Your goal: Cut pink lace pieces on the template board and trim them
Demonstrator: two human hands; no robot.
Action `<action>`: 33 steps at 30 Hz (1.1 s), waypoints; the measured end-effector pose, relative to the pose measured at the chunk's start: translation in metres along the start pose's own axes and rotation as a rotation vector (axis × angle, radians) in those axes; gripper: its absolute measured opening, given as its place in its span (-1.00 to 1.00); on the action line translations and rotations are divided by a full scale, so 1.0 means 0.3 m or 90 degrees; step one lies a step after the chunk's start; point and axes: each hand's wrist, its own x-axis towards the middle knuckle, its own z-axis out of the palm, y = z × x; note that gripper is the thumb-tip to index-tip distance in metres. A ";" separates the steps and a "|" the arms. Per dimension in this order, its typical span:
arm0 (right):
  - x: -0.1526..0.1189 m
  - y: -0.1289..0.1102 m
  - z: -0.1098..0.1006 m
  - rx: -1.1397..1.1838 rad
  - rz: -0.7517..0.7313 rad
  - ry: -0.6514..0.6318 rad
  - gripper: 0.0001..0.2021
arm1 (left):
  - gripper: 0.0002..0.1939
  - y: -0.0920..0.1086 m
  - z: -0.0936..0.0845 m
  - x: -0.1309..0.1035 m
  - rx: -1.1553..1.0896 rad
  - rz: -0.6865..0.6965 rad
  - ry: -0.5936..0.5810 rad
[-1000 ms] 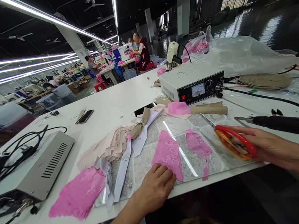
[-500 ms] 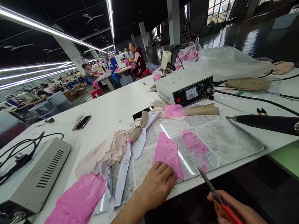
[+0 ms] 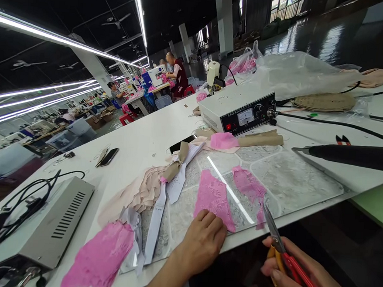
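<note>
My left hand [image 3: 206, 236] rests with curled fingers on the lower edge of a pink lace piece [image 3: 212, 197], which lies on a glossy marbled board [image 3: 294, 181]. In my right hand [image 3: 301, 265] are scissors [image 3: 272, 228] with red and orange handles, their blades pointing up at the board's front edge. The blade tips are beside the narrow tail of a second, irregular pink lace piece [image 3: 248, 182]. To the left are a stack of pink lace [image 3: 100, 255], white strips [image 3: 156, 224] and layered beige fabric [image 3: 142, 186].
A control box with a meter [image 3: 239, 109] stands behind the board. A black hand tool [image 3: 357, 156] reaches in from the right. At left are a grey vented box [image 3: 55, 221], cables and a phone [image 3: 108, 156]. Plastic bags [image 3: 301, 74] lie at the back; people sit at sewing machines beyond.
The scissors have shifted slightly right and their orange handle shows more. The lace tail now bends toward the board's front edge. My left hand stays on the lace. The view has shifted slightly.
</note>
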 end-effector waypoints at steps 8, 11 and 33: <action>0.032 0.004 0.001 0.103 0.006 0.126 -0.28 | -0.85 0.061 0.019 0.023 -0.020 -0.046 0.042; 0.045 0.008 0.008 0.102 -0.005 0.140 -0.27 | -0.88 0.082 0.027 0.026 -0.032 -0.053 0.059; 0.044 -0.141 0.224 0.241 -0.018 0.275 -0.34 | -0.75 0.079 0.040 0.046 -0.135 0.015 0.179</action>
